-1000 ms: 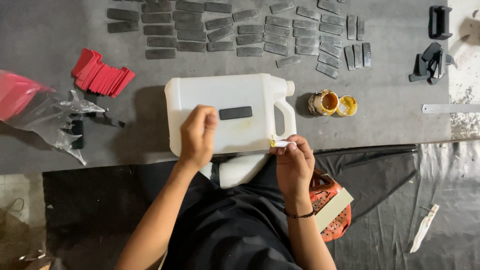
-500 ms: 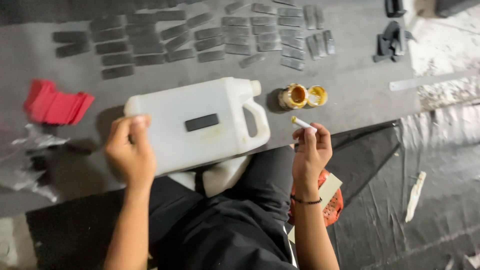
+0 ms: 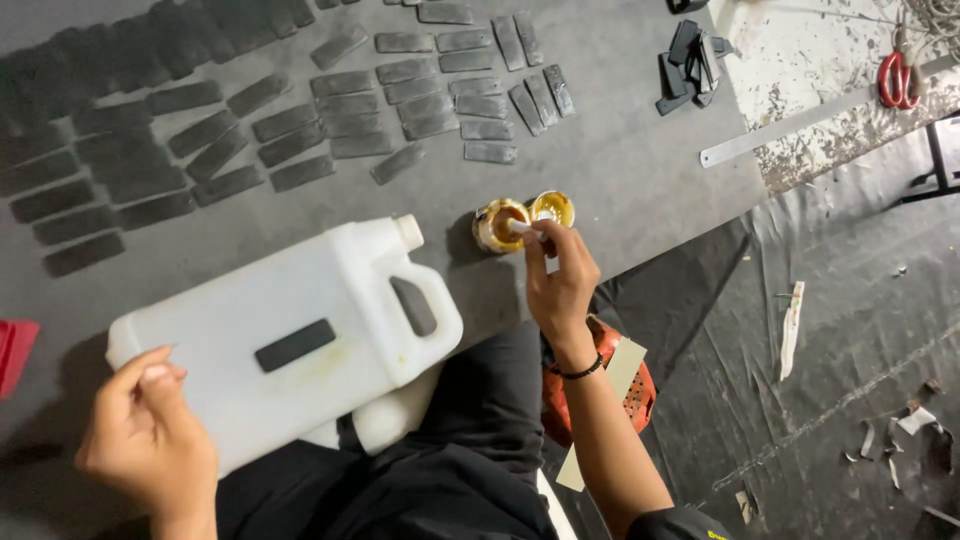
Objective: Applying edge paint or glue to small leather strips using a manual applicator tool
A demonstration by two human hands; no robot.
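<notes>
Glue tin: small open tin [image 3: 499,226], yellow-brown inside, on the grey mat just right of the jug's spout; its lid [image 3: 553,208] lies touching it on the far side.
Applicator: thin white stick [image 3: 524,229], tip over the tin's mouth, other end pinched in the right hand.
Right hand: right hand [image 3: 560,282] closed in a fingertip pinch on the stick, hovering over the tin; black band on the wrist.
Jug: white plastic jug [image 3: 300,340] lying on its side across the lap, handle to the right; 1 dark strip [image 3: 294,345] lies flat on its upper face.
Left hand: left hand [image 3: 150,440] loosely curled at the jug's near left corner, fingertips at its edge; holds nothing that I can see.
Step (judgement): loading the stick with glue from the tin.
Next move (judgement): calls for lifting the stick clear without dripping and carrying it to the strip on the jug, with the left hand steadying the jug.
Surroundings: rows of dark strips [image 3: 290,110] laid out on the mat beyond; metal ruler [image 3: 790,125] and red-handled scissors [image 3: 893,78] far right; red-orange object [image 3: 625,385] by the right forearm.
</notes>
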